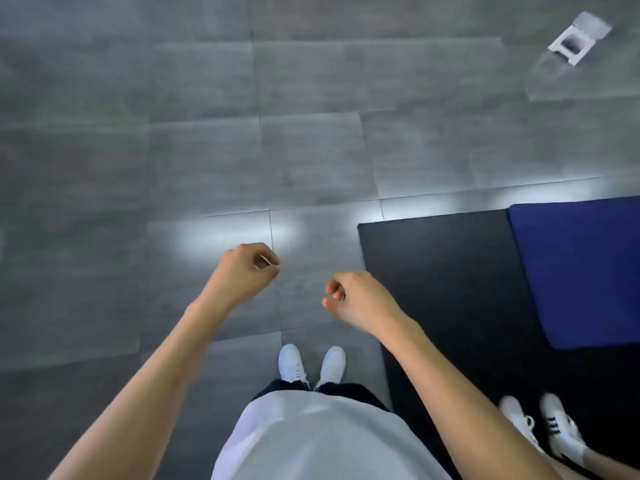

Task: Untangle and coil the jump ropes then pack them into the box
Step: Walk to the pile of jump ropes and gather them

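a: head view, person standing on grey tiled floor (pixel 207 140), looking straight down. both arms out in front.

b: hands?

a: left hand (pixel 242 271) fingers curled in, looks like it pinches something thin and pale between thumb and fingers, too small and blurred to say what it is. right hand (pixel 356 299) fingers curled loosely, nothing visible in it. hands are apart, left a bit farther forward.

b: so grip state?

a: left, clenched but can't tell if it's on anything. right, curled and holding nothing i can see.

b: jump ropes?

a: none that i can make out in frame.

b: box?

a: white box (pixel 578 38) on the floor at the far right corner of view, open top, dark inside, blurred. well apart from both hands.

b: anything else?

a: black mat (pixel 443 271) on the floor at right, blue pad (pixel 581 271) lying on it toward the right edge. person's own white shoes (pixel 311 363) on the tiles just beside the mat's near-left edge. a second pair of white shoes (pixel 540 424) with dark stripes, another person, standing on the mat at bottom right. white shirt (pixel 311 441) and dark trousers at bottom centre.
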